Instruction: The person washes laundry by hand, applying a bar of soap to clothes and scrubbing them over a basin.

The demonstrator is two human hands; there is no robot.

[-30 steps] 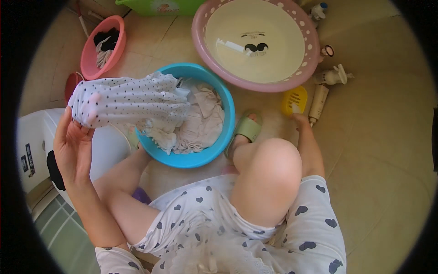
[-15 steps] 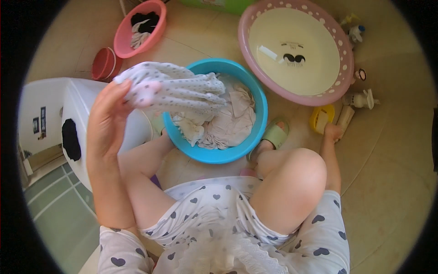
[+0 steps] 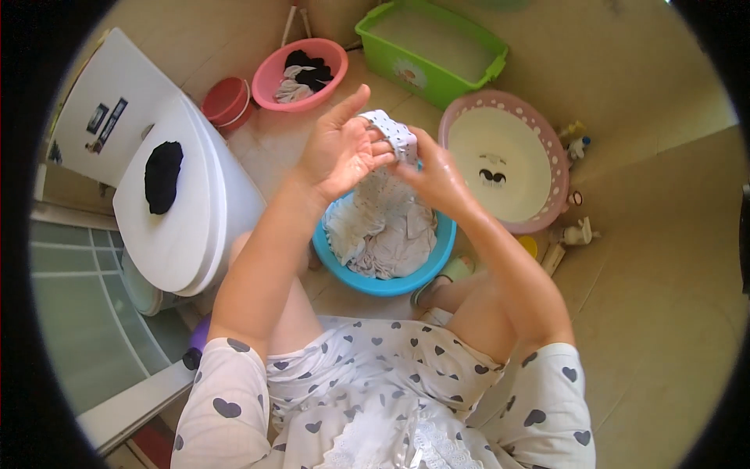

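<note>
A white garment with small dark dots (image 3: 383, 141) is stretched between my two hands, and its lower part hangs over the blue basin (image 3: 344, 276). My left hand (image 3: 340, 152) is palm up with the thumb raised, its fingertips hooked into the garment's edge. From the other side my right hand (image 3: 433, 172) grips the same edge, fingers partly hidden. Pale wet clothes (image 3: 398, 246) lie heaped in the basin, which stands on the floor between my feet.
A pink-rimmed basin of water (image 3: 555, 176) and a green tub of cloudy water (image 3: 422, 66) stand beyond. Far left are a pink basin with dark clothes (image 3: 336, 48), a red bucket (image 3: 226, 102) and a white toilet (image 3: 168, 242) bearing a black cloth (image 3: 162, 178).
My right hand has left the yellow dish at the right and now grips the dotted garment. My left hand has moved right with the garment. The view has shifted, showing more of the green tub.
</note>
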